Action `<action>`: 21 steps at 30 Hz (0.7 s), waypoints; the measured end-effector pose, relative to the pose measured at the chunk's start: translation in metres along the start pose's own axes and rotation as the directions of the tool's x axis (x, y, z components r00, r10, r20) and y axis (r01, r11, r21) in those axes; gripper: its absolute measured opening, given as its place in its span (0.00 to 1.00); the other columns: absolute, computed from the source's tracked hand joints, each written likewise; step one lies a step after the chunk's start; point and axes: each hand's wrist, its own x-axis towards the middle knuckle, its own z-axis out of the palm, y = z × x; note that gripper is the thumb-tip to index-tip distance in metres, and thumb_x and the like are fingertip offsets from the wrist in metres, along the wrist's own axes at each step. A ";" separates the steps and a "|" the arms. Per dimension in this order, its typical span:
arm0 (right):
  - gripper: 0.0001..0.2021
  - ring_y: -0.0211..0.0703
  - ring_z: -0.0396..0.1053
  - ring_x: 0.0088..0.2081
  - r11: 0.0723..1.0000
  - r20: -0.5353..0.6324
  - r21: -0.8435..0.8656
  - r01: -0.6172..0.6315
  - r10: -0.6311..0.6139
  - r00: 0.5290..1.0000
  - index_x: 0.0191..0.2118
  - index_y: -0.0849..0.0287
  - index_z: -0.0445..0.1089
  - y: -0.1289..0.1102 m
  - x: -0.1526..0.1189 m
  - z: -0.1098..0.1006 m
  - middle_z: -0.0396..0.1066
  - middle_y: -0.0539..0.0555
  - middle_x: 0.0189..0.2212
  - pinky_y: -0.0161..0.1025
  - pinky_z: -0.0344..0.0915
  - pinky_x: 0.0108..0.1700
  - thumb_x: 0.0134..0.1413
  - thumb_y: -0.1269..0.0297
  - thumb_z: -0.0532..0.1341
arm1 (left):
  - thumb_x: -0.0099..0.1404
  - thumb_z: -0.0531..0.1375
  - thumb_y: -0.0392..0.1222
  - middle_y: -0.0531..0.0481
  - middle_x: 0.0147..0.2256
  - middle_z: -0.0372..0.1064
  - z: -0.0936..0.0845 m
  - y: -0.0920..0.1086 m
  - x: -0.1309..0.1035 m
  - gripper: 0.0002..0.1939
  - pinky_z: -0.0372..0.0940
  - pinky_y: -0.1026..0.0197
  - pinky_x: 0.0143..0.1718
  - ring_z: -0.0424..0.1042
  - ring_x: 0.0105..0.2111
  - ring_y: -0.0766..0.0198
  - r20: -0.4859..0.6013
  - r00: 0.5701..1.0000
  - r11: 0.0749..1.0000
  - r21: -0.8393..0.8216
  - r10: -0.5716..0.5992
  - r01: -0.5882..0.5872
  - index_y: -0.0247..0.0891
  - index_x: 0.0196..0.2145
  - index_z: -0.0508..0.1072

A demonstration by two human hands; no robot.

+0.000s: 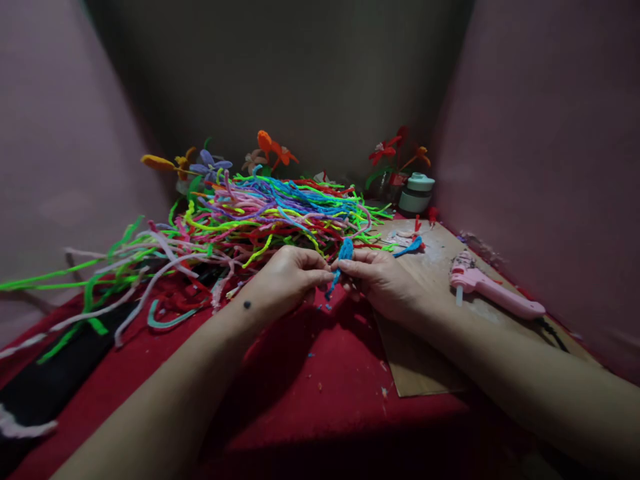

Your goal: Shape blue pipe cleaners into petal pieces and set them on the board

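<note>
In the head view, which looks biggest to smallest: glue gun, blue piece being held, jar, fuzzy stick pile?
Largest to smallest, by picture space filled:
1. Pile
2. Glue gun
3. Jar
4. Blue piece, partly hidden by fingers

From my remote station I see a left hand (290, 275) and a right hand (380, 275), both bare. The left forearm (170, 383) and right forearm (520, 370) are bare too, smoothly tapered. One small, round, dark spot (247, 305) (mole or stuck-on dot, I can't tell) marks the left one near the wrist.
</note>
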 end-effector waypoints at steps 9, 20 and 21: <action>0.11 0.28 0.53 0.13 0.969 -0.036 -0.231 -0.093 0.087 0.996 0.20 0.63 0.64 -0.004 -0.004 0.002 0.63 0.47 0.13 0.31 0.48 0.16 0.45 0.62 0.62 | 0.59 0.49 0.32 0.46 0.29 0.68 0.008 -0.012 -0.005 0.10 0.50 0.63 0.25 0.64 0.27 0.63 -0.037 0.821 0.429 0.865 0.570 -0.260 0.36 0.29 0.69; 0.07 0.30 0.57 0.17 0.947 -0.041 -0.320 -0.026 0.014 0.999 0.22 0.62 0.67 -0.018 -0.009 0.009 0.66 0.48 0.16 0.30 0.52 0.20 0.47 0.66 0.61 | 0.60 0.54 0.42 0.50 0.23 0.68 -0.005 0.000 -0.002 0.10 0.53 0.65 0.27 0.64 0.24 0.66 -0.162 0.935 0.822 0.539 0.314 -0.183 0.37 0.24 0.70; 0.07 0.30 0.57 0.16 0.947 -0.040 -0.322 -0.026 0.014 0.999 0.22 0.61 0.67 -0.018 -0.009 0.008 0.65 0.47 0.16 0.30 0.51 0.19 0.46 0.66 0.61 | 0.60 0.54 0.43 0.50 0.23 0.68 -0.006 0.000 -0.003 0.10 0.52 0.65 0.26 0.64 0.24 0.65 -0.156 0.935 0.810 0.557 0.318 -0.183 0.37 0.24 0.70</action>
